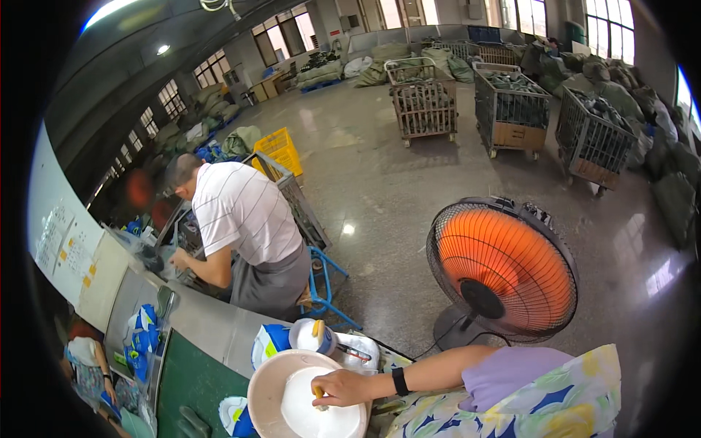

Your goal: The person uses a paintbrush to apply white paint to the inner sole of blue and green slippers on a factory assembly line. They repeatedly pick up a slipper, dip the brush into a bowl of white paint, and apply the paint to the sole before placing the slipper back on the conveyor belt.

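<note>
Left of the pale basin (pixel 267 387) we see a green work surface (pixel 175 383), then a blue-and-white piece (pixel 235 417) just beside it. Over the basin's white contents (pixel 307 420), a small yellow thing (pixel 318 392), perhaps a handle, is gripped in our right hand (pixel 343 387). Beyond the basin, rightward, stands an orange fan (pixel 504 255).

Fan (pixel 511 270): orange blades inside a round dark wire guard
Carts (pixel 520 136): three, slatted and wheeled — all loaded, apart from one another on the grey floor (pixel 372 197)
Co-worker (pixel 248 212): seated, striped white shirt, head bent
Stool (pixel 336 315): blue-framed, under that person
Crate (pixel 279 151): yellow, beyond the co-worker
Sacks (pixel 672 193): greenish, bulging — piled along the right side
Windows (pixel 610 29): bright, barred into panes
</note>
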Motion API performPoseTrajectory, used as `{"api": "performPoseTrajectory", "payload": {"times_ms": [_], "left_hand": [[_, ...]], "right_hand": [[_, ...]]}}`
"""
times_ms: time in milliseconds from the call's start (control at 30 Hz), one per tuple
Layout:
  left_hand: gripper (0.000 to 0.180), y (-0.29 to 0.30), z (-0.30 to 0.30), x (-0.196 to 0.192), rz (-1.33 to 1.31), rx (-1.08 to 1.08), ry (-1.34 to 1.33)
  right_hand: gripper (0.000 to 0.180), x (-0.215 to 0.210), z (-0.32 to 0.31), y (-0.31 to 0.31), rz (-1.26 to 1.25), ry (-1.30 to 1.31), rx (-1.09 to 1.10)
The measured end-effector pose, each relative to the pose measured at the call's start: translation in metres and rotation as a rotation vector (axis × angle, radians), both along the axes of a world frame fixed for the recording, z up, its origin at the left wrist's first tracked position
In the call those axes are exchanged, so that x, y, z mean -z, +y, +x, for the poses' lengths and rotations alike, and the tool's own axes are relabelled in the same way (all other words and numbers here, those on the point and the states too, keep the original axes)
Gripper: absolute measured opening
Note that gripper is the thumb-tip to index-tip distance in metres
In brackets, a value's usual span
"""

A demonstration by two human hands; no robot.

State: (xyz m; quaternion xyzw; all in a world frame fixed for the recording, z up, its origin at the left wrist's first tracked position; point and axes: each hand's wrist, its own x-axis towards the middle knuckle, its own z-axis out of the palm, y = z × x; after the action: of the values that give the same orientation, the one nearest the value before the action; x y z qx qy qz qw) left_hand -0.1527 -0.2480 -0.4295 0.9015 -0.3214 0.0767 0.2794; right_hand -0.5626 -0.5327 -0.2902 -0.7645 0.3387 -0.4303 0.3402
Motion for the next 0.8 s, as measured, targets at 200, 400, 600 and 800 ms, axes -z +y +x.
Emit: {"api": "performPoseTrajectory", "payload": {"times_ms": [200, 400, 600, 800], "left_hand": [[0.027, -0.022, -0.003, 0.02, -0.294, 0.078, 0.132], [0.01, -0.017, -0.005, -0.019, -0.118, -0.146, -0.037], [0.006, -0.016, -0.011, -0.029, -0.096, -0.172, -0.004], [0.007, -0.02, -0.014, -0.032, -0.08, -0.181, 0.001]], "right_hand": [[0.022, 0.012, 0.002, -0.004, 0.008, 0.002, -0.03], [0.016, -0.01, 0.023, -0.004, -0.012, 0.079, 0.007], [0.018, -0.02, 0.028, -0.003, -0.02, 0.119, -0.035], [0.017, -0.024, 0.027, -0.004, -0.017, 0.106, -0.039]]}}
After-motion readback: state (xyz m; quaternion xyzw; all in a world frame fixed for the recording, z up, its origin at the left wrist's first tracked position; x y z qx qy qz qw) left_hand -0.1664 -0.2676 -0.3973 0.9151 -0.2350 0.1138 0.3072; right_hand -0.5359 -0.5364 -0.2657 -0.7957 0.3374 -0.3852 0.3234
